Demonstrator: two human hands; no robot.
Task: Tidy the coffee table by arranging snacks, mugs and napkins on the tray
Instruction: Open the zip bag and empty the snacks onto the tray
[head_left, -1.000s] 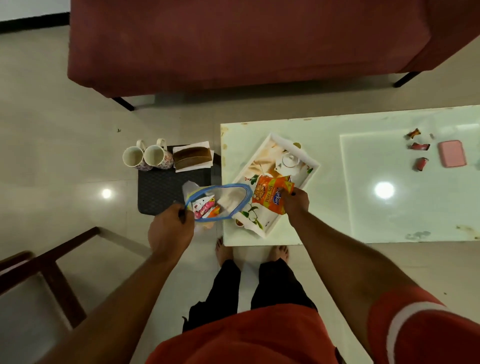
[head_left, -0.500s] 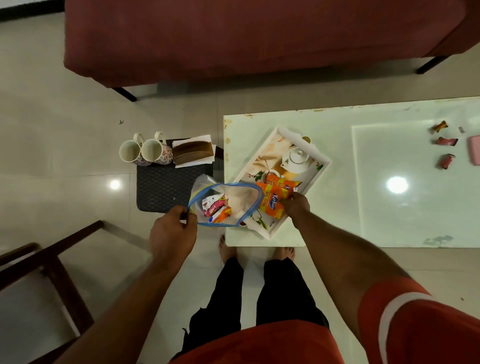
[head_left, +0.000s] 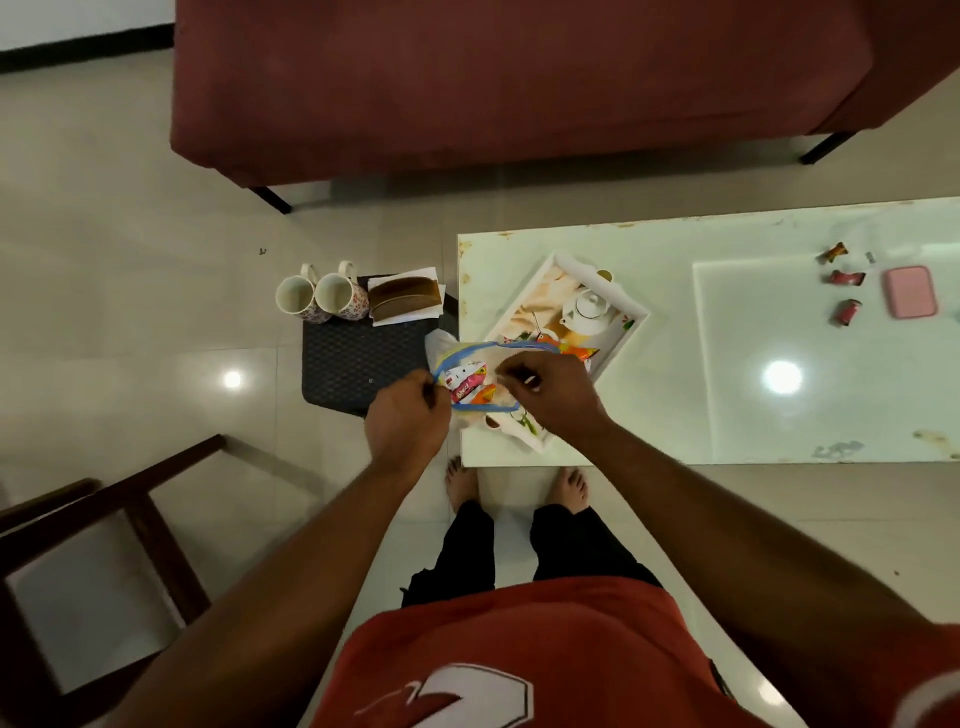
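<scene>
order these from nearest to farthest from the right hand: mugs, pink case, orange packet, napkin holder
1. orange packet, on the tray beside the right hand
2. napkin holder, left of the table
3. mugs, further left
4. pink case, table's far right

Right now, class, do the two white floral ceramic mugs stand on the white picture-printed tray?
No, both mugs stand on the dark mat left of the table, off the tray.

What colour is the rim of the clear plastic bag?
Blue rim, clearest in the head view.
</scene>
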